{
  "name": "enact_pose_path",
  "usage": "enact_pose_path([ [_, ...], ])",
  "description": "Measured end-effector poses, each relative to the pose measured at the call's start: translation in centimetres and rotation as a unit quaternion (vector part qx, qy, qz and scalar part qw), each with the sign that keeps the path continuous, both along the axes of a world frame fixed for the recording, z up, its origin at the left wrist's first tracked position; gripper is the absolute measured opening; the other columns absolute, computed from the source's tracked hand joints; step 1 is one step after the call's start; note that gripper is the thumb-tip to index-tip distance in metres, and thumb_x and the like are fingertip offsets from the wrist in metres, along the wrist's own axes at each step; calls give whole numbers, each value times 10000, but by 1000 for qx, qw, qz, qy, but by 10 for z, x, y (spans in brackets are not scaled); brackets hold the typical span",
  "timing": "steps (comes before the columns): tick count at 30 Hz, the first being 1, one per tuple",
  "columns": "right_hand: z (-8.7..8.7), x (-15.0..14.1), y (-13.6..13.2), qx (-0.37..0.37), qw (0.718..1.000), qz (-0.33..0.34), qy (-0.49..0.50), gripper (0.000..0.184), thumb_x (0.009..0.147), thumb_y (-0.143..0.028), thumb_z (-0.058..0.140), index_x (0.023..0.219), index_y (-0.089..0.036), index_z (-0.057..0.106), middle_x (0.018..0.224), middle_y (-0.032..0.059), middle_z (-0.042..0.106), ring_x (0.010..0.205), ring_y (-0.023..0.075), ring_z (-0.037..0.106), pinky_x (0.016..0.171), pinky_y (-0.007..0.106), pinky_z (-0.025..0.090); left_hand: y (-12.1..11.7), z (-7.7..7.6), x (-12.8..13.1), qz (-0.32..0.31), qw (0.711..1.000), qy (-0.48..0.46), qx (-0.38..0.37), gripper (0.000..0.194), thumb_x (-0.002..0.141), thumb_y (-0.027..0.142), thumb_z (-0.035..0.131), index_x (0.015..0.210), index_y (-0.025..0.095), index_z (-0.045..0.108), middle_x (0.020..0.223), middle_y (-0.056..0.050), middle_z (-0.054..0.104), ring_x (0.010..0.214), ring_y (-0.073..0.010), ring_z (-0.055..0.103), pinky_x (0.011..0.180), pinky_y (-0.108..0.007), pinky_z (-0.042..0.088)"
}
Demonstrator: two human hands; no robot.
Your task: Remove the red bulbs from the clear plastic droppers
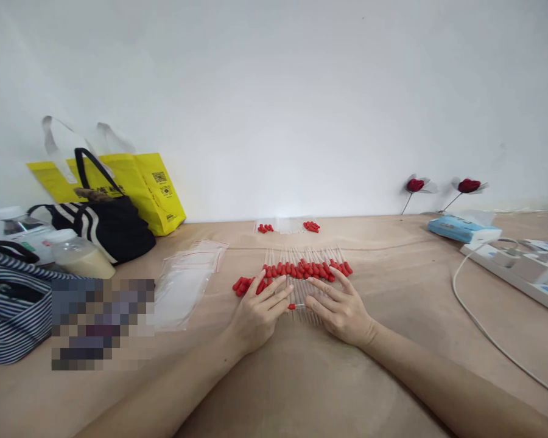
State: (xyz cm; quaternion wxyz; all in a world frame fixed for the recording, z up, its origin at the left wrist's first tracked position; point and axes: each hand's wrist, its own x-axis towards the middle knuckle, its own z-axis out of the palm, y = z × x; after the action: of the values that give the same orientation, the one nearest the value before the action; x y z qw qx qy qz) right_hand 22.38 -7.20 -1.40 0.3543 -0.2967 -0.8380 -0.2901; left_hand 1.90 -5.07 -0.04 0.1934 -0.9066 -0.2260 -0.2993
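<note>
Between my two hands, a small dropper with a red rubber bulb (pixel 291 306) and a thin clear tube (pixel 300 306) lies sideways. My left hand (pixel 260 310) has its thumb side at the bulb end, with the other fingers spread forward. At the tube end is my right hand (pixel 344 309), its other fingers also spread. Beneath and between the fingers lie several loose clear tubes (pixel 296 288). Just beyond the fingertips is a row of red-bulbed droppers (pixel 296 268), tubes pointing away from me. More red bulbs (pixel 242 285) are piled beside my left fingers, partly covered.
Clear zip bags (pixel 187 283) lie to the left, near a striped bag (pixel 16 310), a black bag (pixel 114 228) and a yellow bag (pixel 162 194). Filled bags (pixel 287 225) rest by the wall. A tissue pack (pixel 461 230), power strip (pixel 530 283) and white cable (pixel 475 319) are right.
</note>
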Motion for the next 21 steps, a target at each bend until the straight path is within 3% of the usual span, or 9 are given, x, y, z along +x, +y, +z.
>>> enact_pose_path([
  [4, -2, 3, 0, -11, 1000, 0, 19, 176, 835, -124, 423, 819, -173, 592, 704, 14, 655, 978, 186, 547, 944, 443, 291, 1, -1, -5, 3, 1000, -7, -5, 283, 823, 51, 358, 897, 178, 600, 1096, -21, 609, 1113, -186, 479, 1008, -463, 241],
  [6, -3, 9, 0, -31, 998, -20, 41, 158, 835, -161, 442, 831, -171, 599, 692, 26, 641, 870, 181, 569, 839, 389, 378, 3, -2, -8, 12, 1000, -21, -9, 273, 820, 50, 358, 887, 169, 595, 1091, -36, 610, 1104, -195, 484, 965, -437, 308],
  [11, -8, 26, 0, -174, 974, -89, 115, 235, 859, -225, 375, 938, -194, 595, 735, 39, 561, 604, 116, 525, 538, 227, 431, 3, 2, -11, 41, 993, -89, -65, 191, 845, 175, 408, 892, 172, 592, 925, -64, 613, 896, -162, 560, 775, -299, 459],
  [14, -11, 32, 1, -223, 957, -119, 142, 241, 853, -223, 357, 919, -193, 587, 716, 32, 518, 577, 122, 526, 524, 228, 442, 7, 12, -18, 100, 974, -170, -113, 213, 848, 212, 396, 924, 169, 590, 814, -49, 544, 752, -130, 548, 679, -254, 472],
  [18, -16, 38, 1, -220, 953, -145, 150, 243, 820, -144, 353, 937, -187, 561, 768, 55, 558, 628, 154, 558, 566, 257, 449, 21, 26, -46, 180, 945, -221, -161, 247, 811, 223, 391, 948, 158, 586, 850, -57, 521, 760, -146, 543, 673, -273, 466],
  [21, -19, 39, 0, -232, 945, -167, 156, 260, 774, -67, 342, 917, -177, 529, 809, 68, 587, 649, 167, 573, 568, 263, 433, 36, 26, -70, 239, 904, -246, -255, 250, 753, 251, 421, 930, 151, 566, 825, -47, 557, 709, -145, 555, 625, -260, 462],
])
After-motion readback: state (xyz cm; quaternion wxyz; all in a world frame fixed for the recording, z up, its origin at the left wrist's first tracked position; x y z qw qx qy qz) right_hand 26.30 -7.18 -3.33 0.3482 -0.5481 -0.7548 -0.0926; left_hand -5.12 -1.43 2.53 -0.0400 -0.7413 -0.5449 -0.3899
